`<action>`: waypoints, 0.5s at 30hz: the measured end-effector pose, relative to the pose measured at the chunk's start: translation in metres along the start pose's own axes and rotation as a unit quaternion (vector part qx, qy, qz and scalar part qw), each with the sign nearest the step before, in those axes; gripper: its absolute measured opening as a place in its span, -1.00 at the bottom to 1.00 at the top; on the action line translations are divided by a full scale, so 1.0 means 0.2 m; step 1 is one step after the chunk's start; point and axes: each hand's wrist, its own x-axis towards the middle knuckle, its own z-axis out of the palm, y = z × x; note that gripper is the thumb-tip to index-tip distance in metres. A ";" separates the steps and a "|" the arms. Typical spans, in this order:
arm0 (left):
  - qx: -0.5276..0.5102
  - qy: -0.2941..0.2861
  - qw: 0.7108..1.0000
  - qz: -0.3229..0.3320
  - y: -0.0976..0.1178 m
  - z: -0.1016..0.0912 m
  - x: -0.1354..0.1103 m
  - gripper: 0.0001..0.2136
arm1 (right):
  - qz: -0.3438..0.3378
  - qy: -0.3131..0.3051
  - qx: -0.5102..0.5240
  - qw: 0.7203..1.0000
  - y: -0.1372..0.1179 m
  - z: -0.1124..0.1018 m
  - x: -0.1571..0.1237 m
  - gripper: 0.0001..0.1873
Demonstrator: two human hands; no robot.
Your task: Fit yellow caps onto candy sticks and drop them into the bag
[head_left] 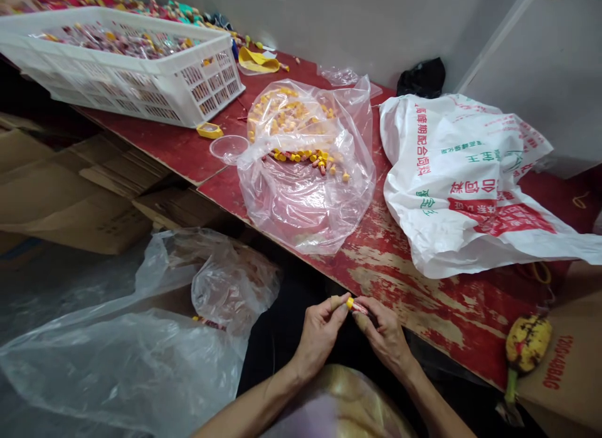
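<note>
Over my lap, near the table's front edge, my left hand (322,325) pinches the yellow cap end of a small red-patterned tube (360,308). My right hand (383,331) grips the tube's other end between thumb and fingers. What the tube contains cannot be made out. Beyond my hands lies an open clear plastic bag (305,206) on the table, with many similar yellow-capped red pieces (301,155) inside it. Both hands are closed and close together, with the tube lying slightly tilted between them.
A white crate (141,80) full of small wrapped pieces stands back left. A white printed sack (470,181) covers the table's right part. A large clear bag (141,356) hangs lower left beside cardboard boxes (84,193). A yellow banana-like object (529,344) is at right.
</note>
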 end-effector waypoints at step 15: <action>-0.042 -0.055 0.981 -0.183 0.00 -0.04 0.12 -0.25 | -0.131 -0.123 -0.006 0.984 -0.17 0.16 -0.07 -0.83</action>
